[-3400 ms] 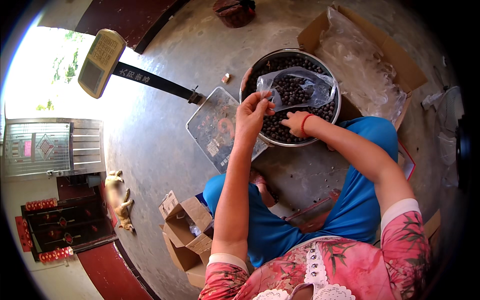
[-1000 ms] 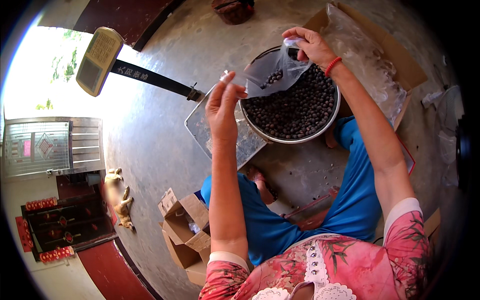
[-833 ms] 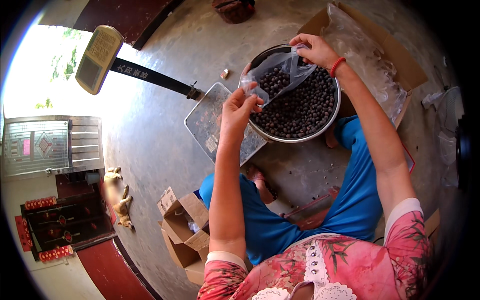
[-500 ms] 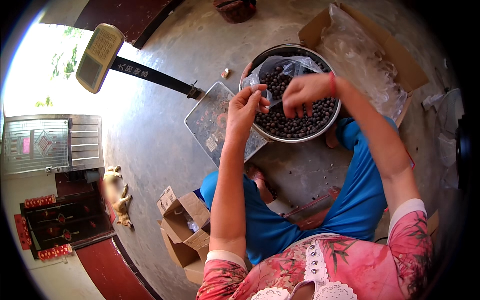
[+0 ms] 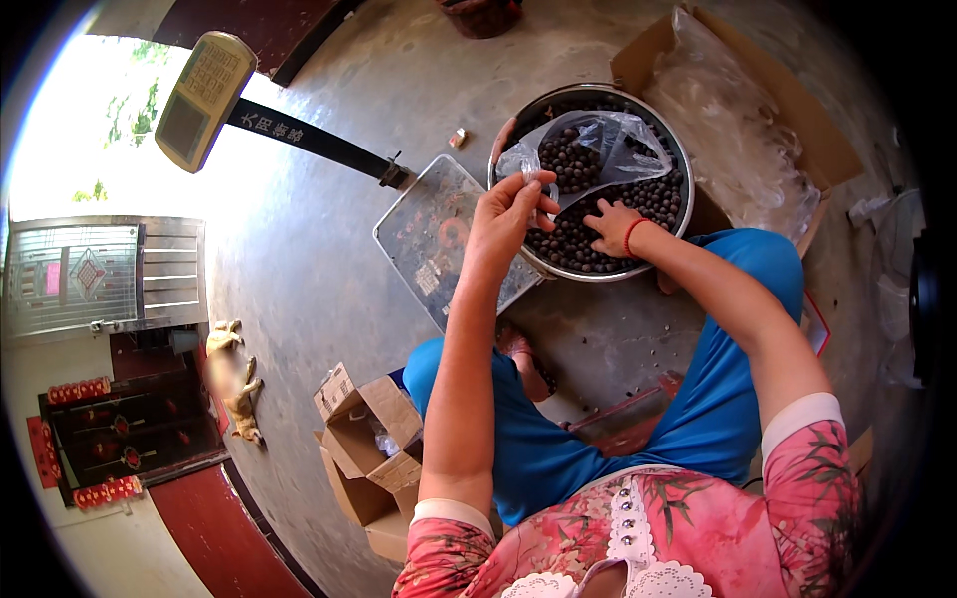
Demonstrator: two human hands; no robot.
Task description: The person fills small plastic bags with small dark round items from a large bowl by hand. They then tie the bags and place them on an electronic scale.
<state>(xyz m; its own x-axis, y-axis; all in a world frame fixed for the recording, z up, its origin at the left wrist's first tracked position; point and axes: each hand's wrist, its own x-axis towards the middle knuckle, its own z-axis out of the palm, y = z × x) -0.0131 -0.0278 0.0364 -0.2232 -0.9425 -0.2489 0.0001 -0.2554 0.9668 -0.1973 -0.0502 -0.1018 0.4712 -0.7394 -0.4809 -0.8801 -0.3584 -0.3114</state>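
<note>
In front of me stands a round metal basin (image 5: 688, 204) holding many small dark round nuts or seeds (image 5: 653, 199). A clear plastic bag (image 5: 628, 135) lies open over the basin, with some of the dark balls inside it. My left hand (image 5: 510, 211) pinches the edge of this bag at the basin's left side. My right hand (image 5: 613, 227) reaches into the basin just below the bag, its fingers spread down among the loose balls. Its fingertips are partly hidden there.
A platform scale (image 5: 429, 234) with a display on a post (image 5: 269, 125) stands left of the basin. At the right is a carton of clear plastic bags (image 5: 728, 120). An opened cardboard box (image 5: 374, 439) sits by my left leg. A dog (image 5: 239, 394) lies at far left.
My right hand has come down from over the bag into the loose balls. The bag's mouth now spreads wider to the right, and my left hand still grips its edge.
</note>
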